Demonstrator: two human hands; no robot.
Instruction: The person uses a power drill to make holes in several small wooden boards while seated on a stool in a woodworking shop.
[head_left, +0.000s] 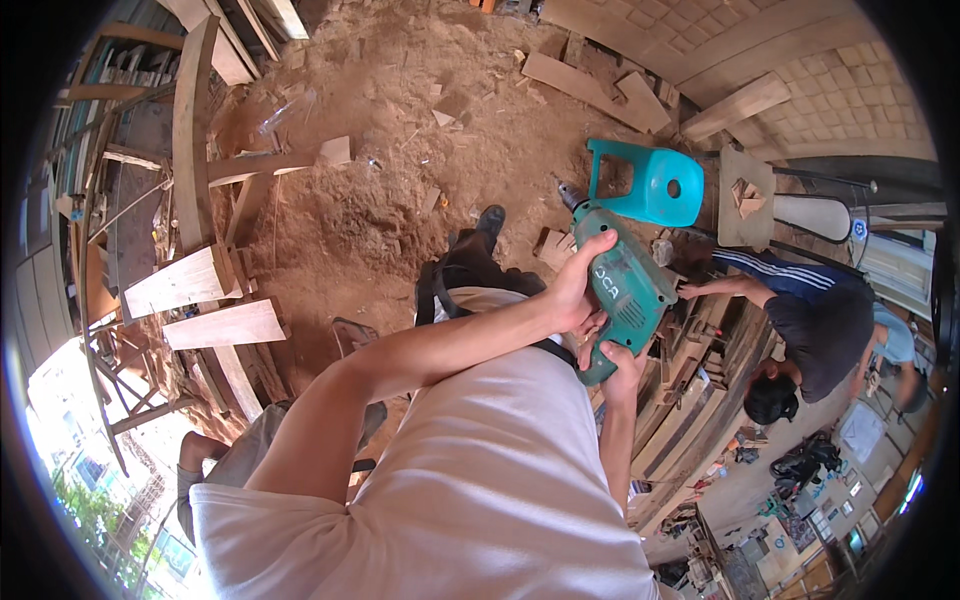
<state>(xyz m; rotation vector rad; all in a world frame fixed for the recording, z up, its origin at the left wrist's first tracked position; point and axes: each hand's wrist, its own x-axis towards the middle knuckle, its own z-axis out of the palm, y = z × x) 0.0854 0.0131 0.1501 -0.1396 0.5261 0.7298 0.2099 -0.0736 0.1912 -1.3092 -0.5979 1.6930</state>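
A green power drill [625, 280] is held in front of my body, tilted, its dark chuck [570, 195] at the far end. My left hand [577, 288] grips the side of the drill's body, thumb lying over the housing. Closed round the handle at the near end is my right hand [622, 370]. Beyond the chuck stands a turquoise plastic stool [670, 187] with a round hole in its seat. Whether a bit sits in the chuck is too small to tell.
Sawdust and wood scraps cover the floor [370, 200]. Planks [220, 285] and timber frames stand at left. At right, a person [820, 330] in dark clothes bends beside a workbench with wood strips [685, 420]. A chair [748, 200] stands past the stool. Another person [890, 340] is farther right.
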